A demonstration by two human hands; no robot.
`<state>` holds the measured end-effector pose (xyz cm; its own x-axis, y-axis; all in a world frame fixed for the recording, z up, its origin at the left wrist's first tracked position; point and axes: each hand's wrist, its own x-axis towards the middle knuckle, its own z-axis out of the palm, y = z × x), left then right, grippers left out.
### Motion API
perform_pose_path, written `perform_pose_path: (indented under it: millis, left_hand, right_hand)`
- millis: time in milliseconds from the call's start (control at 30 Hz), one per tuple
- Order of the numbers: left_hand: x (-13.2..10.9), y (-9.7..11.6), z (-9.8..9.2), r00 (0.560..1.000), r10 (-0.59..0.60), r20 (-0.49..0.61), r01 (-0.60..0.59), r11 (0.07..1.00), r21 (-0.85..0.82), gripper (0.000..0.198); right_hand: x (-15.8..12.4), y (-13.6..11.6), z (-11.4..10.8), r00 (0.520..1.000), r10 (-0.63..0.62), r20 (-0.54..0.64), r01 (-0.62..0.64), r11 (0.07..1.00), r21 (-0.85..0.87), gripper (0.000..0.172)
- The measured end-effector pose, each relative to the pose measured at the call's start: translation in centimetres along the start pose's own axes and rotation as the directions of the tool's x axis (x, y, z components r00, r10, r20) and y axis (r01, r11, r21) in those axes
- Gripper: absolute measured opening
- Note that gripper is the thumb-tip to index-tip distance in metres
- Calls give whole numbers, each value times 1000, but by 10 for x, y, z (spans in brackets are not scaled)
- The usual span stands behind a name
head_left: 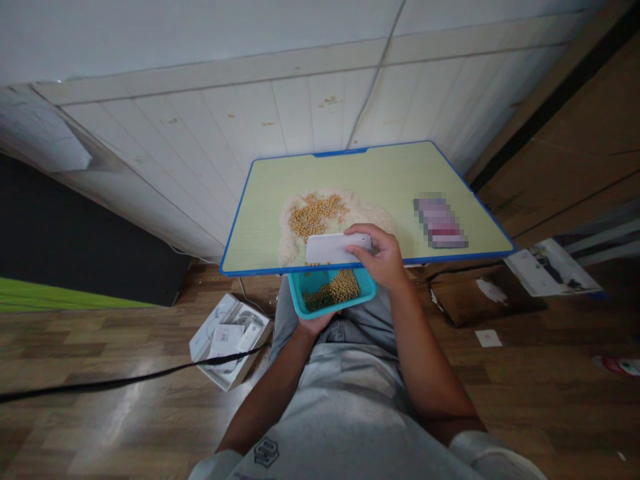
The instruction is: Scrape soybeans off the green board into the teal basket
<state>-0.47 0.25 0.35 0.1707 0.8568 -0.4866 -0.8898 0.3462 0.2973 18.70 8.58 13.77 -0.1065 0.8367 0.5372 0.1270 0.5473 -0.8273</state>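
Observation:
My right hand (pixel 383 257) is closed around a flat white card-like scraper (pixel 333 248) at the front edge of a small green table with a blue rim (pixel 240 220). On the table lies a pile of white rice (pixel 293 223) mixed with yellow soybeans (pixel 315 215). My left hand (pixel 315 323) holds a teal plastic tub (pixel 365 290) from below, just under the table's front edge. Soybeans (pixel 335 290) fill part of the tub. Only the fingertips of my left hand show beneath the tub.
A blurred pink object (pixel 440 222) lies on the table's right side. On the wooden floor sit an open white box (pixel 230 337), a black cable (pixel 125 380), flattened cardboard (pixel 475 297) and a printed sheet (pixel 550 267). A white panelled wall (pixel 200 147) stands behind.

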Motion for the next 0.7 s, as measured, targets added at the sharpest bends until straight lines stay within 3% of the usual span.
perform_pose_path:
  millis: [133, 467, 700]
  left_hand:
    - [3, 0, -4, 1000, -1, 11, 0, 998, 70, 65]
    - [-5, 2, 7, 1000, 3, -31, -2, 1000, 26, 60]
    - [-8, 3, 11, 999, 32, 4, -32, 999, 41, 65]
  right_hand:
    - [0, -1, 1, 1000, -1, 18, 1, 1000, 7, 26]
    - [1, -1, 3, 999, -40, -34, 40, 999, -11, 25]
    - [8, -7, 9, 994, -88, 57, 88, 996, -2, 23]
